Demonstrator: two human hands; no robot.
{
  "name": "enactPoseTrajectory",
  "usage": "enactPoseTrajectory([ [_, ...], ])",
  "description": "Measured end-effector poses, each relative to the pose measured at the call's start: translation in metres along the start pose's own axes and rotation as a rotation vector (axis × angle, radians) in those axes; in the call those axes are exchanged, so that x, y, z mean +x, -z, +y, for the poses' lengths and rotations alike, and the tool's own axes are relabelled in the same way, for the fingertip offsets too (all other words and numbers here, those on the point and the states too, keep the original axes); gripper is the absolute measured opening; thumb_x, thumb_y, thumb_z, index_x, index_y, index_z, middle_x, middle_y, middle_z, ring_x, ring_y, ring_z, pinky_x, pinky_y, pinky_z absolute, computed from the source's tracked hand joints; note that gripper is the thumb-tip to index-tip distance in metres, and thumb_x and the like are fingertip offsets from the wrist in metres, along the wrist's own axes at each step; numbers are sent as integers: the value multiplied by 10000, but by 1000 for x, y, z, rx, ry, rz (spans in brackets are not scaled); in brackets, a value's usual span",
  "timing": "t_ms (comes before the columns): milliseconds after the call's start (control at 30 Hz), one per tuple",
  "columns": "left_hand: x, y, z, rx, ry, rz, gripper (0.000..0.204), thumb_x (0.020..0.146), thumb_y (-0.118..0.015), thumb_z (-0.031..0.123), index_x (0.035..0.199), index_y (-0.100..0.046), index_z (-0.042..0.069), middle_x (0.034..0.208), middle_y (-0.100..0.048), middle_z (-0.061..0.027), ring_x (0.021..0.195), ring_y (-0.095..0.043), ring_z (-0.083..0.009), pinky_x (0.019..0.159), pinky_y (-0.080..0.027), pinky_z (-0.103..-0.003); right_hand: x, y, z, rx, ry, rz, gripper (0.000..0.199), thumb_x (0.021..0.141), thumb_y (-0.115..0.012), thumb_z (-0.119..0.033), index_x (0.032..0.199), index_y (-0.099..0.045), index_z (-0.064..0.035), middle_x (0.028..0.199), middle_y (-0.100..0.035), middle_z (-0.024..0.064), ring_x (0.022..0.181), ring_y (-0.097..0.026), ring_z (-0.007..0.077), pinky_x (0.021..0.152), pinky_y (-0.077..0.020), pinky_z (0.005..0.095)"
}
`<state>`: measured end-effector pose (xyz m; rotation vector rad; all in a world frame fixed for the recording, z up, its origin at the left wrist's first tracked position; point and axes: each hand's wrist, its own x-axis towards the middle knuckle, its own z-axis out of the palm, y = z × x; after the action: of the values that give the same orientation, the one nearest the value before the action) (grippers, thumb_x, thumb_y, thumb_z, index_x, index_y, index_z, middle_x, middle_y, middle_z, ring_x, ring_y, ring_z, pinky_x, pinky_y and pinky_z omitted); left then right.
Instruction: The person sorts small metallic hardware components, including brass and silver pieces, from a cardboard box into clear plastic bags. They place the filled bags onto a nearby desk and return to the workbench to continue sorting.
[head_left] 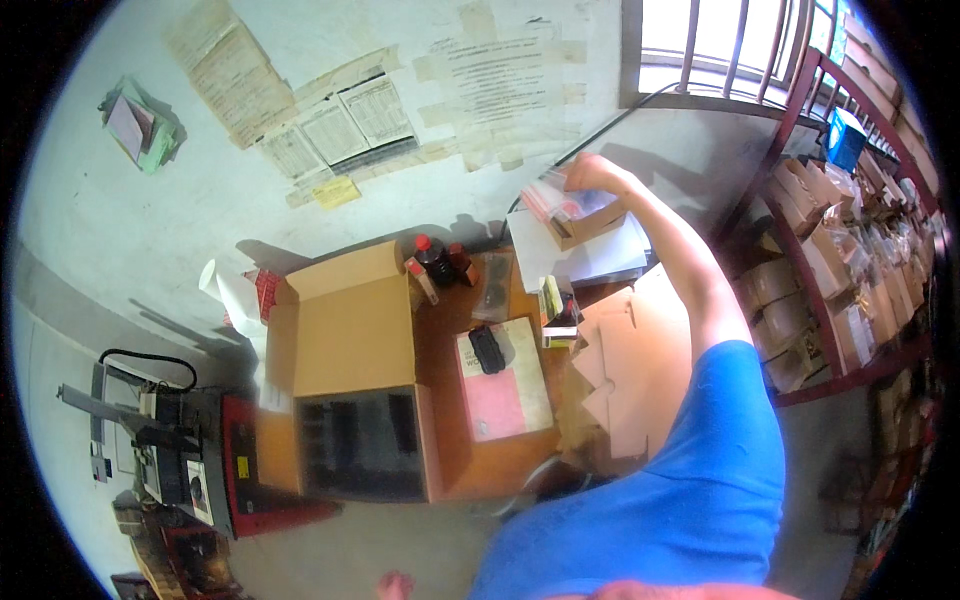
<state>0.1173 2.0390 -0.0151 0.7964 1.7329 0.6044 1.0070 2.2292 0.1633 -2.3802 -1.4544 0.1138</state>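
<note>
My right arm, in a blue sleeve, stretches to the far side of the table. The fingers of my right hand [592, 174] are closed on clear plastic bags [547, 200] with red edging. Just below that hand, a small open cardboard box [592, 228] rests on white sheets of paper [612, 255]. My left hand [395, 585] shows only in part at the lower edge, away from the table, and its fingers are too small and unclear to read. Nearer than the papers is a small black, yellow and white box [558, 312].
A large open carton [355, 345] has a dark inside. Folded cardboard [625, 365] covers the table's right side. A black device [488, 350] lies on a pink-and-white book [508, 395]. A red-capped dark bottle [434, 262] stands behind. A red-black machine [230, 460] is left; shelving [800, 290] right.
</note>
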Motion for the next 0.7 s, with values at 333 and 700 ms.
enactPoseTrajectory([
  [333, -5, 4, -16, -44, -15, -25, 375, 853, -534, 105, 1184, -482, -63, 1042, -585, -210, 940, -600, -307, 809, -516, -402, 0, 5, -6, 177, -39, 100, 306, 650, -639, -323, 764, -685, -43, 809, -648, 173, 826, -629, 278, 722, -500, 339],
  [700, -3, -1, -21, -77, -14, -25, 405, 839, -548, 106, 1197, -466, -65, 1027, -587, -214, 929, -602, -311, 809, -517, -401, 4, -10, 2, -121, -165, -43, 338, 673, -583, -317, 930, -683, -121, 924, -642, 186, 888, -613, 313, 786, -486, 370],
])
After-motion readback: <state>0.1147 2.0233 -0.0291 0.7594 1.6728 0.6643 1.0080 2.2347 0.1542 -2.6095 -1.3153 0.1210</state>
